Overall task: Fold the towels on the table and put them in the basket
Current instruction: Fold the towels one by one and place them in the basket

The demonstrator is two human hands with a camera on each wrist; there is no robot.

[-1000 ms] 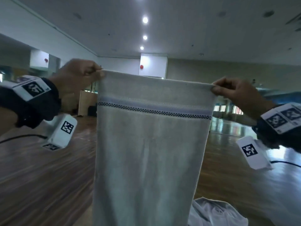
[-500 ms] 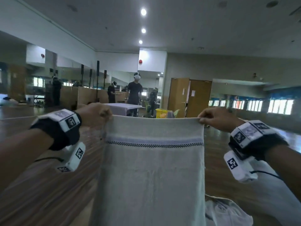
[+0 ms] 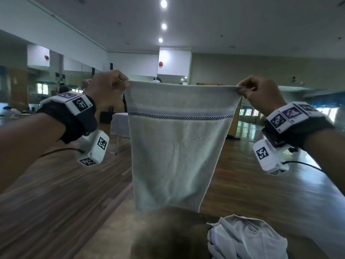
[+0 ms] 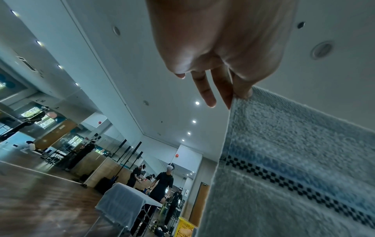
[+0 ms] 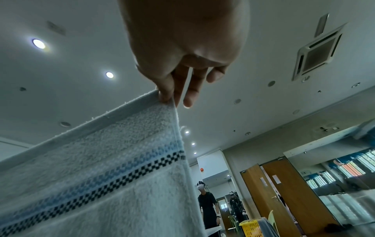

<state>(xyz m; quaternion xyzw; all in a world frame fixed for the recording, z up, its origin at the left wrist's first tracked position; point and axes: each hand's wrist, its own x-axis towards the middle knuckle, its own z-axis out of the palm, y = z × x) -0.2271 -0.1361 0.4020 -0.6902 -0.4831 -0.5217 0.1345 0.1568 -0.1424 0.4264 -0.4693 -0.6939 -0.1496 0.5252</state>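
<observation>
Left hand (image 3: 107,86) is pinching the top left corner of a pale grey towel (image 3: 177,150); thumb (image 4: 242,89) and forefinger are closing on the hem while the other fingers (image 4: 205,91) are hanging loose. Right hand (image 3: 261,92) is pinching the top right corner the same way, thumb (image 5: 165,91) pressing the hem. Between the two grips the top edge is stretching taut and level, and the towel is hanging free, flat, with a blue band and black checkered stripe near the top.

Bottom hem is hanging just above the far edge of a brown table (image 3: 168,238). At 5 o'clock from the towel, a crumpled white towel (image 3: 246,240) is lying on that table.

Room: a large hall with wood floor (image 3: 56,193) and recessed ceiling lights. A cloth-covered table (image 4: 125,202) is standing further back, with people in headsets behind it. A yellow basket (image 5: 251,228) is sitting beyond; grey cloth is draping at its rim.
</observation>
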